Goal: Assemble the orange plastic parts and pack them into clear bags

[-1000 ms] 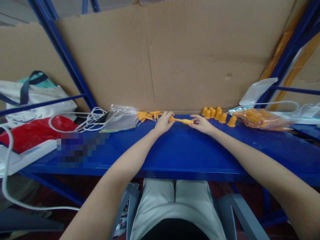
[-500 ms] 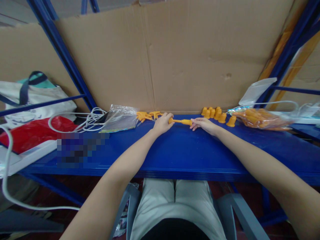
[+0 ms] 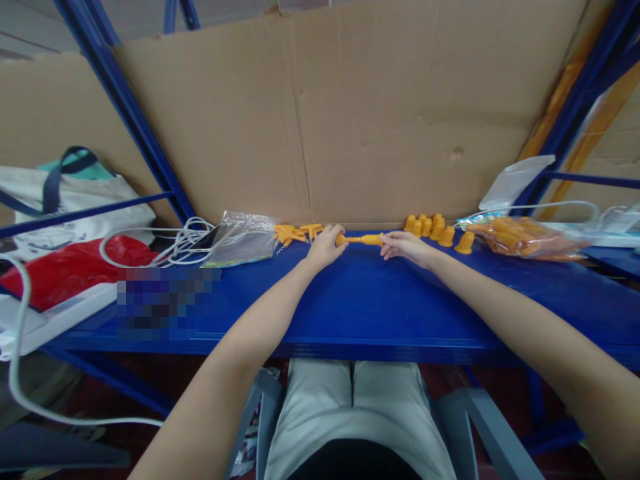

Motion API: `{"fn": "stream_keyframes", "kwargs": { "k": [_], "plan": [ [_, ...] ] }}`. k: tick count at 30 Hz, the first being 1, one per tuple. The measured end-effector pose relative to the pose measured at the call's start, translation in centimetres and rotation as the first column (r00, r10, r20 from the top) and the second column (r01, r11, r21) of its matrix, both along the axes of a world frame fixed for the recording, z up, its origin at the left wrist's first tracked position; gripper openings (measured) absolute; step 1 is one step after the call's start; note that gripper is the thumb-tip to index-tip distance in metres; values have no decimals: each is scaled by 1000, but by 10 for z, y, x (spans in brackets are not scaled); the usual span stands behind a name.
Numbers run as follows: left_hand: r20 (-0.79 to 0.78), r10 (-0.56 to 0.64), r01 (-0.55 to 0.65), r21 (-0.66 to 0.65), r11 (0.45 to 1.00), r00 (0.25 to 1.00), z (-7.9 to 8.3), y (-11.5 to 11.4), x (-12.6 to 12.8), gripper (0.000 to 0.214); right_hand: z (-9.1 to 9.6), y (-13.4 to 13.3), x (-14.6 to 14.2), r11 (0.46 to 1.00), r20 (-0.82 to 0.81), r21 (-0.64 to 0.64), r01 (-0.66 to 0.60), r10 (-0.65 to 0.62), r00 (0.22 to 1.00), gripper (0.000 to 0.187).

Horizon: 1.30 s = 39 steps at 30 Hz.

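Note:
An orange plastic corkscrew (image 3: pixel 370 239) with a twisted, threaded stem and a thicker sleeve lies level between my two hands, just above the blue table. My left hand (image 3: pixel 324 248) is closed around its left end, and the fingers hide part of it. The tip of the sleeve is pinched by my right hand (image 3: pixel 406 247). Behind and left of my left hand lie several orange T-shaped corkscrew pieces (image 3: pixel 287 234) with metal spirals. Several orange bell-shaped caps (image 3: pixel 447 236) stand to the right, beyond my right hand.
A clear plastic bag (image 3: pixel 525 240) of orange parts lies at the right. On the left are a clear plastic sleeve (image 3: pixel 243 243), white cables (image 3: pixel 187 240), a red bag (image 3: pixel 80 270) and a cloth tote (image 3: pixel 100 200). A cardboard sheet (image 3: pixel 360 120) backs the blue table (image 3: pixel 370 307).
The thicker sleeve looks turned slightly about its length, while both hands keep their grip in nearly the same place. The whole view has shifted a little.

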<state>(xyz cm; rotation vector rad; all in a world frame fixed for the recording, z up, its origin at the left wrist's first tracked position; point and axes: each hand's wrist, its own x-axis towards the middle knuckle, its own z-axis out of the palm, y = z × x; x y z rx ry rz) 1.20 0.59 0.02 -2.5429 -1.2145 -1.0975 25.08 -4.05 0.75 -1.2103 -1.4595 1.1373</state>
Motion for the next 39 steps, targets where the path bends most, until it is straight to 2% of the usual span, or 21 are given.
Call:
{"fn": "stream_keyframes", "kwargs": {
  "k": [4,9,15,19,22,26,31,36,39],
  "plan": [
    [35,3,-3,3,1000,999,-2,5,-2,20,12,6,-10,993,87,-112,32,-23,996,39],
    [67,25,-25,-1,1000,997,-3,8,-4,20,20,14,-22,971,191,-193,140,-102,976,55],
    [29,31,-31,9,999,999,-5,12,-5,19,8,11,-29,978,186,-107,178,-156,970,59],
    [9,36,-36,14,999,999,-6,13,-4,18,4,9,-24,991,154,-57,118,-108,982,62],
    [7,26,-26,6,1000,1000,-6,14,-4,17,5,8,-18,997,136,-71,44,-34,990,64],
    [6,4,-3,-23,1000,1000,-7,16,-5,15,3,8,-13,997,141,-67,-43,52,989,56],
    [20,-12,13,-36,999,1000,-6,16,-5,16,-1,9,-13,1000,118,5,-1,1,993,35],
    [17,-26,27,-67,997,1000,-4,14,-4,16,2,4,-12,1000,63,-13,-9,10,998,14],
    [5,-30,31,-77,997,1000,-4,14,-4,16,3,2,-10,1000,94,1,-24,24,995,14]
  ]
}}
